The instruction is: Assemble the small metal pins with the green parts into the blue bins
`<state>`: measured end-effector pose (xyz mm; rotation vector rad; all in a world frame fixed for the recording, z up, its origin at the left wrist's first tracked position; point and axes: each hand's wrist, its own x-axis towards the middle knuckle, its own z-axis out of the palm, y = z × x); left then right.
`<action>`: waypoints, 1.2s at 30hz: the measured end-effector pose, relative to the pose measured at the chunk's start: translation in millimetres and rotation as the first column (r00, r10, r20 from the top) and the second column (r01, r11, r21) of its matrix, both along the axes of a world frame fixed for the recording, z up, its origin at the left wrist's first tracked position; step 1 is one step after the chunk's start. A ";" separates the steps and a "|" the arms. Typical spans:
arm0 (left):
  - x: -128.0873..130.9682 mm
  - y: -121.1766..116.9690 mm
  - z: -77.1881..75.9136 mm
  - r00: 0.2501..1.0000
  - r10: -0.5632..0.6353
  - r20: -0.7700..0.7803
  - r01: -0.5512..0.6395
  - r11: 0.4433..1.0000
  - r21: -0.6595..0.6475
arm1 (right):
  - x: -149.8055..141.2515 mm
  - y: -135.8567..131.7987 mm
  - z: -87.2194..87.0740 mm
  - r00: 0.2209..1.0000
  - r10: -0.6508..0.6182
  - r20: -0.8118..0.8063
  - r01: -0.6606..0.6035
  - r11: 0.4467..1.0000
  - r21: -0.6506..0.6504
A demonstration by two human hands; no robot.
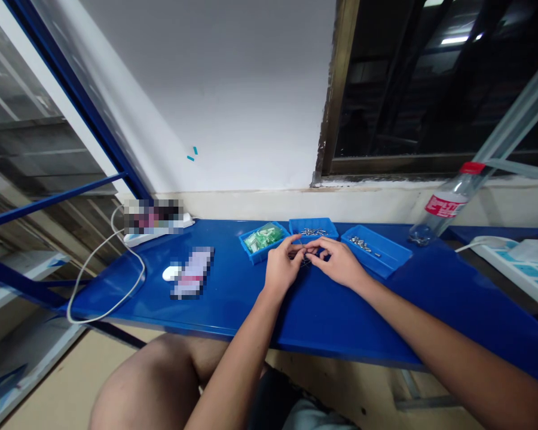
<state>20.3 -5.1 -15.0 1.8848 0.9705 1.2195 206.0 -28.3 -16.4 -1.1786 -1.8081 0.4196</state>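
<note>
Blue trays (pixel 388 263) edge the tabletop (pixel 237 298) at centre-right, seemingly for easy reach. Near frame centre, the left hand (pixel 283 263) and right hand (pixel 336 261) meet fingertip to fingertip around a small metallic piece (pixel 305 258), probably to steady it; its exact grip is unclear.

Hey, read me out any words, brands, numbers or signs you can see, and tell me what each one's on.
None can be read for certain.
Red label on the plastic bottle: white lettering, too blurred.
Green packets: too small to tell any print.
Flat item beside the white disc: pixelated.
</note>
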 end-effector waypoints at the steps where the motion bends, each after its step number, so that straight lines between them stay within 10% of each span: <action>1: -0.3 0.3 -0.2 1.000 -0.004 -0.006 0.004 1.000 0.004 | -0.5 -0.4 0.4 1.000 -0.001 -0.007 0.001 1.000 -0.011; 13: -2.0 -1.8 -4.7 0.948 -0.025 -0.319 0.088 0.979 0.184 | 2.8 -1.6 5.5 0.993 -0.061 0.104 0.062 0.998 -0.006; 27: 1.0 0.2 5.2 0.990 -0.031 0.137 0.034 0.999 -0.022 | -4.1 -0.9 -4.4 0.975 0.148 -0.164 -0.183 0.957 -0.226; 36: 0.1 -2.8 -1.9 0.948 0.055 -0.314 0.010 0.979 0.203 | 9.8 17.3 -8.7 0.893 -0.086 -0.443 -0.051 0.957 -0.287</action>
